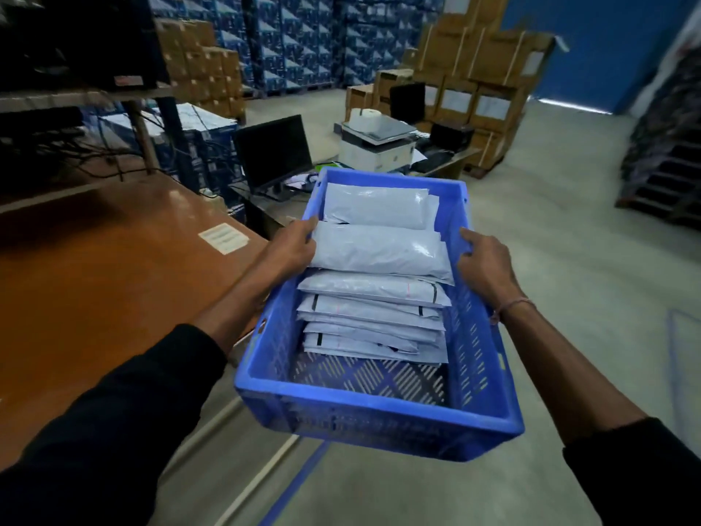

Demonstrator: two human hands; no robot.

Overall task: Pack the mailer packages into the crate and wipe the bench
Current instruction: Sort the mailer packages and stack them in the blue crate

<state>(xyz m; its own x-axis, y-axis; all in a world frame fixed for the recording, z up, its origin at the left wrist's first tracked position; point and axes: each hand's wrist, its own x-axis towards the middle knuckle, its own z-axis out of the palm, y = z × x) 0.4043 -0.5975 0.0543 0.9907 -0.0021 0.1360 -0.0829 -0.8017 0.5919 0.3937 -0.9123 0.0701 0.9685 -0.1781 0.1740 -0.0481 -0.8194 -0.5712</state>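
Mailer packages (375, 275): a stack of grey-white poly bags lies inside the blue crate (371, 411), overlapping toward the far end; the near part of the slotted floor is bare. I count roughly eight, though the lower ones are partly hidden.

Crate is off the bench, held in the air over the concrete floor (569, 241), tilted slightly. My left hand (292, 248) grips the left rim, fingers curled over it and touching the edge of an upper mailer. My right hand (481, 263) grips the right rim, fingers hooked over the edge. Both hands clasp the crate; neither is free.

Bench (95, 267): brown top to my left, just beside the crate's left wall. A white paper label (223, 238) is stuck near its far corner. No mailers on the part I can see; the near-left end runs out of view.

Judgement: packing looks done or nearly so, given the bare bench top. Wiping looks not yet begun; no cloth is in view, and both my hands are taken. The crate needs setting down first.

Beyond: a dark monitor (273, 153), a printer (377, 146), stacked cartons (485, 70).
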